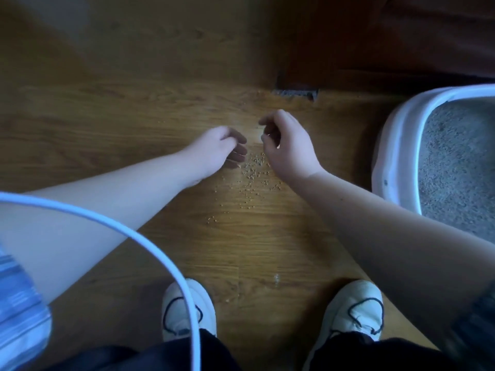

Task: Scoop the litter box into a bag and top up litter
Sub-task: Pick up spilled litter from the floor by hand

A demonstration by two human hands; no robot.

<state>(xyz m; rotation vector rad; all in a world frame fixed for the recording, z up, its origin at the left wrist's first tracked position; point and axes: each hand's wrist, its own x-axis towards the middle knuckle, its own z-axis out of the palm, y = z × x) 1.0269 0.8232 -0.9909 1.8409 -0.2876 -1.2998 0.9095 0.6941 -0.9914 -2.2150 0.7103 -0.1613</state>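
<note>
Tan litter grains (pixel 251 170) lie loose mid-frame on the floor (pixel 107 116): light, rolling, best swept together. Left hand (pixel 214 151), fingers relaxed, touches them; right hand (pixel 289 148) curls, contents unclear. Litter box (pixel 393 145) sits at the right edge.

Both bare arms outstretched, left grip (pixel 218 149) and right grip (pixel 290 147) close together, fingers loosely curled.
</note>
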